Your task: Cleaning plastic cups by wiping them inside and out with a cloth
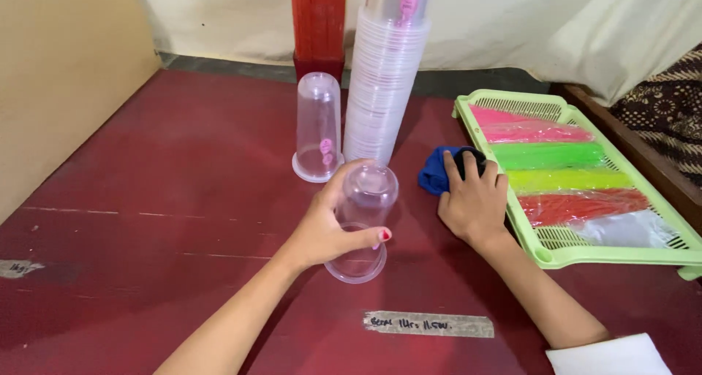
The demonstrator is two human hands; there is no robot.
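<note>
The table (146, 199) is dark red, worn and scuffed; a strip of grey tape (429, 324) lies on it between the forearms, another scrap of tape (18, 268) far out beyond the left hand (322, 229); an upturned clear cup (318, 126) stands just past the left hand, a tall stack of clear cups (384, 82) beside it; a blue cloth (437, 172) lies under the right hand (475, 199); a light green tray (556, 254) sits just outside the right hand.

Soft, even indoor light, faint shadows under the arms, sharp focus, slight wide-angle stretch at edges.
</note>
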